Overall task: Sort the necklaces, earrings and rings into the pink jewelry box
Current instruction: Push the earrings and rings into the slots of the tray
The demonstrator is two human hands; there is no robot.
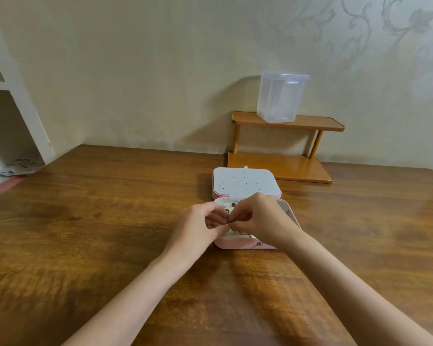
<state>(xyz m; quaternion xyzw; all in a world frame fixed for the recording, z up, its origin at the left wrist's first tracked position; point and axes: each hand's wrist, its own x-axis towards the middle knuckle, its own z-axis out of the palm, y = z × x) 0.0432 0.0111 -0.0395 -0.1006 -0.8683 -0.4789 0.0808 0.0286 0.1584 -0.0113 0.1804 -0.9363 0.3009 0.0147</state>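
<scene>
Two hands are held together over the open pink box (238,245) on a wooden table (85,221). The left hand (200,226) and the right hand (260,217) are both curled, fingertips meeting over the box's near half, and a small metallic piece (229,225) is pinched between them; it is too small to be told as a ring or an earring. Most of the box's lower tray is hidden by the hands, so its compartments cannot be counted. Only a few dark items (227,210) are glimpsed in the far left part, and they are hard to make out. A row of pale rolls is partly seen under the fingers near the front wall. One small metal snap (260,243) is seen on the pink front. The lid (245,182) is laid flat behind the tray, its white dotted panel facing up and bare of jewelry. No necklace can be made out. One two-tier wooden shelf (285,168) is set against the wall behind the box, and one clear plastic container (280,96) is stood on its top tier. At the left edge, a white shelving unit (15,108) is cut off by the frame, with papers (20,167) lying at its foot.
</scene>
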